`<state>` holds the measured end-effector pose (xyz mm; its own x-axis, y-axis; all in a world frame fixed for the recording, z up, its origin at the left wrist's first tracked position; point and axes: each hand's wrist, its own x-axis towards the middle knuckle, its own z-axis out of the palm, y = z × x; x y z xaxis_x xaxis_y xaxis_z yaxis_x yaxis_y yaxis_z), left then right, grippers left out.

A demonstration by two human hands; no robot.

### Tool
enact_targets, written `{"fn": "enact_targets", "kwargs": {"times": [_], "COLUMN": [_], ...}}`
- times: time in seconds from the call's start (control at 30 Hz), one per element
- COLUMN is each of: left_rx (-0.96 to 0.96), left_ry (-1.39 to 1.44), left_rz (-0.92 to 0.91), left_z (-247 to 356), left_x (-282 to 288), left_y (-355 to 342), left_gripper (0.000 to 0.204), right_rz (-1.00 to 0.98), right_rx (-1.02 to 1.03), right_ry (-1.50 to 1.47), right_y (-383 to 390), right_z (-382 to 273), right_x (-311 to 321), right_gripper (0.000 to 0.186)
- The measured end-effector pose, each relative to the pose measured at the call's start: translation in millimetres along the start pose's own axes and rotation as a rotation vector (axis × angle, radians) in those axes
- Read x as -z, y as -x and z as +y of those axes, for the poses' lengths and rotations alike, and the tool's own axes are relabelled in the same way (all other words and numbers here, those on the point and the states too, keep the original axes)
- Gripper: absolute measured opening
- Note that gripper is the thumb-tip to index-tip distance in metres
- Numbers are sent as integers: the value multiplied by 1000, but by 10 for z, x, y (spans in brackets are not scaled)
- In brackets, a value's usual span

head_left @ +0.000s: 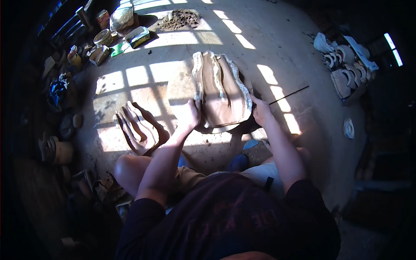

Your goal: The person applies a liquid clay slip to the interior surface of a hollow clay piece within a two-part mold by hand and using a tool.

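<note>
My left hand (188, 113) grips the left side of a large clay piece (216, 112) with three long wavy, pale-edged ridges. My right hand (261, 112) holds its right side, fingers curled at the edge and partly hidden. The piece lies over a tan board (180, 78); a dark shape shows underneath, too shaded to make out. A smaller wavy-ridged clay piece (145, 138) lies on the floor (108, 108) to the lower left. A thin dark rod (289, 94) lies to the right of the large piece.
Along the left are pots (63, 151), blue crumpled material (58, 90), boxes (99, 54), a bucket (103, 38) and a stone (122, 18). A dirt pile (180, 19) is at the back. Several curved pale pieces (346, 76) are stacked at the right.
</note>
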<state>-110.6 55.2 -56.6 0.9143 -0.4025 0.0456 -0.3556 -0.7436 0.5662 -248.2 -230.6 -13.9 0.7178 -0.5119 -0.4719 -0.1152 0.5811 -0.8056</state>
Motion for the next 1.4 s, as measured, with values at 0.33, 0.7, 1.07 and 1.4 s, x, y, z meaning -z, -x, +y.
{"fn": "enact_targets", "kwargs": {"times": [0.33,0.7,1.07,1.4], "left_rx": [-115,86,59,187], "left_ry": [556,1103,841,1048], "left_rz": [-6,-52,209,72], "left_z": [739,401,-174,-179], "left_x": [781,497,-480,-163], "left_y": [239,-65,-272,-122], "left_gripper": [46,36,36,31], "right_rz": [-52,17,-246,-506], "right_rx": [528,637,151,40], "right_ry": [752,566,2098,2256], "right_y": [674,222,-89,-498], "right_z": [-206,-336,1750,2207], "right_x": [-189,-156,2314,2447], "right_gripper": [36,59,35,30]}}
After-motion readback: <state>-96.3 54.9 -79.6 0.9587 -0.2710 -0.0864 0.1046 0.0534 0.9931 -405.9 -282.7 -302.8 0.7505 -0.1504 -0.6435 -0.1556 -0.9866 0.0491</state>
